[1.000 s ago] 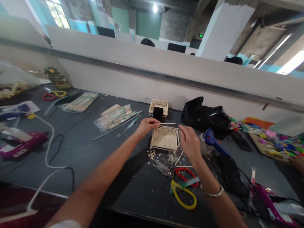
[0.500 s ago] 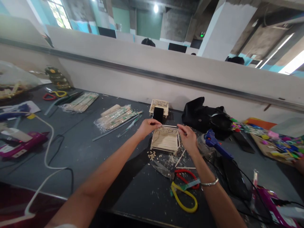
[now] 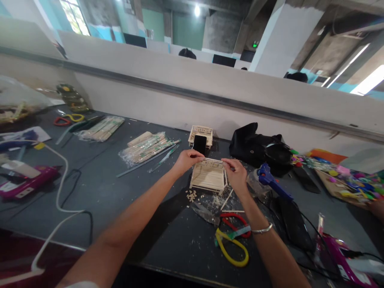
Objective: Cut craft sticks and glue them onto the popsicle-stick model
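A small wooden stick model (image 3: 207, 178), shaped like a bench with a slatted seat, stands on the dark table. Along the top of its latticed back lies a thin wooden stick (image 3: 213, 160). My left hand (image 3: 188, 161) pinches the left end of this stick. At the right end, the thumb and fingers of my right hand (image 3: 235, 173) close on it. Behind, a phone (image 3: 199, 145) leans against a second stick model (image 3: 207, 131). Small cut wood pieces (image 3: 191, 195) and scissors (image 3: 232, 244) with red and yellow handles lie in front.
Bagged wooden sticks (image 3: 147, 149) lie to the left. On the right are a black bag (image 3: 255, 146), a blue glue gun (image 3: 273, 181) and a dark phone (image 3: 295, 224) among cables. A low partition (image 3: 168, 96) bounds the table's back. Another person's hand (image 3: 376, 208) shows at the right edge.
My right hand has moved slightly left, its fingertips coming in to the right end of the stick. My left hand has stayed in nearly the same place.
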The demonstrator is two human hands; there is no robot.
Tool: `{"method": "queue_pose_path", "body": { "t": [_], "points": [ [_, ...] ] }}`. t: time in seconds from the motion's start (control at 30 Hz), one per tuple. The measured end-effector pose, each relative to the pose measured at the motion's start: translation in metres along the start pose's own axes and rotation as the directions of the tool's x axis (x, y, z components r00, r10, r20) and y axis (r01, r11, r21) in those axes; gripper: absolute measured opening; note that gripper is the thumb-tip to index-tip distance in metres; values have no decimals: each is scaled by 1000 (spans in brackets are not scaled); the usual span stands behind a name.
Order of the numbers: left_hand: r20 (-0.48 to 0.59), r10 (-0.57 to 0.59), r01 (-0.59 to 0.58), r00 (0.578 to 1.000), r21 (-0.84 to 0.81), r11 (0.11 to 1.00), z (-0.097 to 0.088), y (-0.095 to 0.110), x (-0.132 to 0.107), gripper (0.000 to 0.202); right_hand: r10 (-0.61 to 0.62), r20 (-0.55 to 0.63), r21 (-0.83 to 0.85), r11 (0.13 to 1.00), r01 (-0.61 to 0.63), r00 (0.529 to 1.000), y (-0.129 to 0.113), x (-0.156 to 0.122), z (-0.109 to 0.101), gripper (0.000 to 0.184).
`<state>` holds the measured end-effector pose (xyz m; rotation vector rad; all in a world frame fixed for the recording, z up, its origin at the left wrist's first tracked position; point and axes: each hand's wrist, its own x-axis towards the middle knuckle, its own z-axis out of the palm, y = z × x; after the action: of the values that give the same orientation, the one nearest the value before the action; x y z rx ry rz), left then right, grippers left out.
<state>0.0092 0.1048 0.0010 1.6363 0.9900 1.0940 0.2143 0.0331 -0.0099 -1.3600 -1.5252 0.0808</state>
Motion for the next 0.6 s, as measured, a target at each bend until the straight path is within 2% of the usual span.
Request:
{"method": "queue_pose_path", "body": {
  "t": [0.17,0.37,0.6],
  "points": [
    [2,21,-21,1000,21,1000,0,-3,0,13,-2,-30,-3,1000,2,1000,2,-1,3,26],
    [15,-34,34,999,15,999,-5,-3,1,18,2,-45,-14,1000,-2,999,1,-1,2,25],
    [67,-79,83,995,-66,994,-10,-1,2,15,6,-57,-11,1000,-7,998,1,-2,3,25]
  ]
}}
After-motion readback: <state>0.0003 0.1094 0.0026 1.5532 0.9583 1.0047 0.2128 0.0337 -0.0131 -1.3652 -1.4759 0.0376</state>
